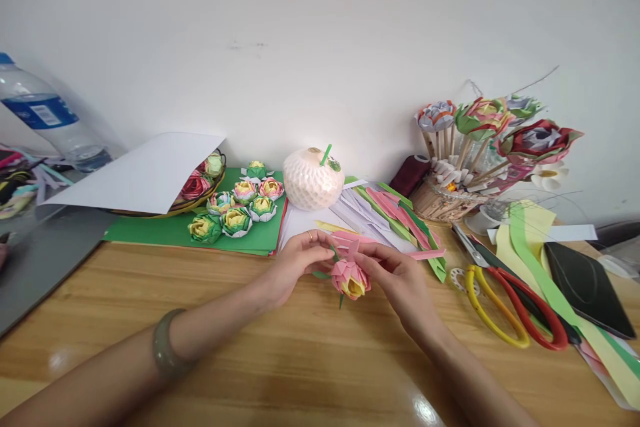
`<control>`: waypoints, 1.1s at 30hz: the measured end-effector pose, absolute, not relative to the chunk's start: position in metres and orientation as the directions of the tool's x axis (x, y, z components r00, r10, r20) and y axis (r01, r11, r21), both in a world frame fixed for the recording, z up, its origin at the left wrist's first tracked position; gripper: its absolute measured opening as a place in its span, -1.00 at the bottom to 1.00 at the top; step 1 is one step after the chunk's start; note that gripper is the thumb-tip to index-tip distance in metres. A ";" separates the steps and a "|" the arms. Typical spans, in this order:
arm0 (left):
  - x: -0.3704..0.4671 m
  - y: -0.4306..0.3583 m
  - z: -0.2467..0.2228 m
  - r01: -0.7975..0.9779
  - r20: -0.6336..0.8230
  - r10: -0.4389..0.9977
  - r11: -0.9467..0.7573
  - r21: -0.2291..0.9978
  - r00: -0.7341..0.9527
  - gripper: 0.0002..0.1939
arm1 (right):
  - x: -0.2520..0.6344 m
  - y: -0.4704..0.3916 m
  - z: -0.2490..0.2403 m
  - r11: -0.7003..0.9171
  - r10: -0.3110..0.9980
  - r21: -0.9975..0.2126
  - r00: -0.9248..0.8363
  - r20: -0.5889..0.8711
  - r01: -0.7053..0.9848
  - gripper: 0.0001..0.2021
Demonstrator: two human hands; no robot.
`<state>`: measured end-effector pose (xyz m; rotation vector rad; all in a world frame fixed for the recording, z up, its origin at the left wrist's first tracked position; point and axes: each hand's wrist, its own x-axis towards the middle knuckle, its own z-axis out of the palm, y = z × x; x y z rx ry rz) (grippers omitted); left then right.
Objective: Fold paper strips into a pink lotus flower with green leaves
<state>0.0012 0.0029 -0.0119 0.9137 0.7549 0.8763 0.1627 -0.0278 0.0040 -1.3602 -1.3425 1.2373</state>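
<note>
A folded paper flower [351, 280], pink outside with yellow inner petals, is held tilted between my hands above the wooden table. My right hand [400, 273] pinches it from the right with thumb and fingers. At its upper left, my left hand [305, 260] has thumb and forefinger closed on a narrow green paper piece [335, 253]. Another green tip sticks out below the bloom. Behind my fingers lie folded paper strips [400, 210] in pink, green and white, partly hidden by the hands.
Several finished paper flowers [237, 220] rest on green paper [150, 233] at left, beside a covered basket [220, 180]. A white strawberry-shaped object [313, 180] stands at the back. Scissors [515, 307], a black flat object [590, 287] and a flower-filled holder [445, 197] are right; a bottle [50, 113] is left.
</note>
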 end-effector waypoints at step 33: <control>0.006 -0.011 -0.006 -0.002 0.051 0.960 -0.052 0.999 0.276 -0.86 | 0.159 -0.035 -0.017 0.116 0.984 -0.950 0.094 0.149 0.290 -0.78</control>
